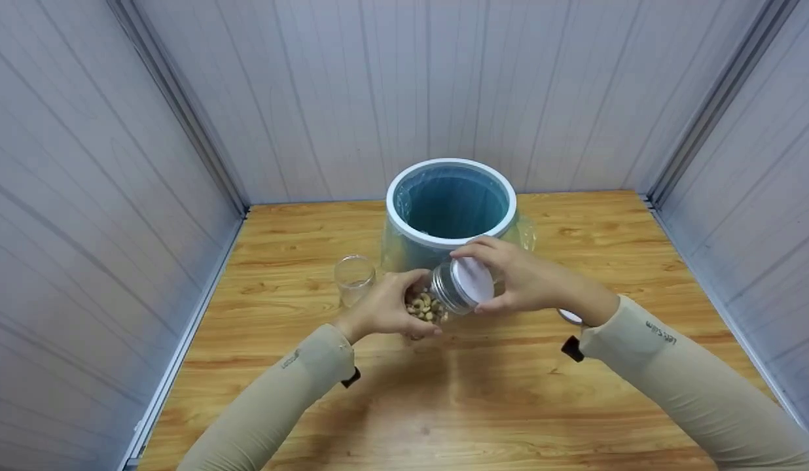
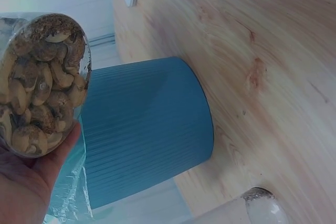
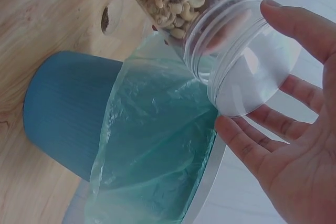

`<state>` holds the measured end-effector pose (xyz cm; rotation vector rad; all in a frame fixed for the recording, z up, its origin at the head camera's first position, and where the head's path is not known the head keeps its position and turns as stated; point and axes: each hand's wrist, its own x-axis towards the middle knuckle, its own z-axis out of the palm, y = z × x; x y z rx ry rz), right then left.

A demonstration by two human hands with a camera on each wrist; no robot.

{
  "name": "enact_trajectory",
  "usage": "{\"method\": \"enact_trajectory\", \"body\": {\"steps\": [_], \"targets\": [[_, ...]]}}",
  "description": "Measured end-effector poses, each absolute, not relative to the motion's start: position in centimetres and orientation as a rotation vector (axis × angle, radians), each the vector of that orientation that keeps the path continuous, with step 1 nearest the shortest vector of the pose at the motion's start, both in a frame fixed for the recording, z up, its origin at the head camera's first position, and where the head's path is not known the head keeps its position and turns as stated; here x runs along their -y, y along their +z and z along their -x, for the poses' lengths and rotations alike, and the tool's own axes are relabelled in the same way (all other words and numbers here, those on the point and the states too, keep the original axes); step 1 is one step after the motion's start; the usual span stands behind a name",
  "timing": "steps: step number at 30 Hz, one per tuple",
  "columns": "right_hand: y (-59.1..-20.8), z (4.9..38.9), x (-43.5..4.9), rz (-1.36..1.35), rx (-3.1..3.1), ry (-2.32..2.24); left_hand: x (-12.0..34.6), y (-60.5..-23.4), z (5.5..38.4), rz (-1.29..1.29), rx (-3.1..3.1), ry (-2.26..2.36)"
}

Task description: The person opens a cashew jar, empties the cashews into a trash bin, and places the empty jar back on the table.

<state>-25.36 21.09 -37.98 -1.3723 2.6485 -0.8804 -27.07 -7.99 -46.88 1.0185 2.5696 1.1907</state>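
My left hand [image 1: 385, 304] grips a clear jar [image 1: 425, 307] partly filled with cashews, fingers and thumb around its body. The jar is tilted, mouth toward the right, and the cashews [image 2: 44, 82] show through its base in the left wrist view. At the jar's mouth, my right hand [image 1: 525, 278] holds a round whitish lid [image 1: 474, 280] by its edge. The thumb is on one side of this lid and the fingertips [image 3: 226, 127] on the other. The ridged neck [image 3: 202, 45] shows clearly in the right wrist view. Both hands are just in front of a bin.
A blue bin [image 1: 404, 252] with a white rim and a thin plastic liner [image 3: 152, 129] stands at the back. A clear glass [image 1: 354, 280], with dark bits at its bottom, is left of it. Another white lid [image 1: 570, 316] lies on the table under my right wrist. Panel walls enclose the table.
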Motion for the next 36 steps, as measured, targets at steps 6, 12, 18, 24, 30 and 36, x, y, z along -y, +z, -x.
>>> {"method": "enact_trajectory", "body": {"steps": [6,12,18,24,30,36], "targets": [[-37.8,25.4,-21.4,1.316,-2.656,-0.87,8.2,-46.9,27.1,-1.041,-2.584,1.195],[-37.6,25.6,-21.6,1.29,-2.681,-0.875,8.3,-47.0,27.0,-1.043,-2.595,1.19],[-37.7,26.0,-22.2,1.235,-2.75,-0.83,8.4,-47.0,27.0,-1.024,-2.601,1.18],[-37.6,26.3,-22.8,1.178,-2.771,-0.811,8.4,-47.1,27.0,-1.022,-2.583,1.207],[-37.3,26.6,-23.6,1.131,-2.803,-0.828,8.4,-47.2,26.9,-1.019,-2.584,1.226],[-37.1,26.8,-24.0,1.086,-2.857,-0.822,8.5,-47.2,26.8,-1.014,-2.575,1.238]]}}
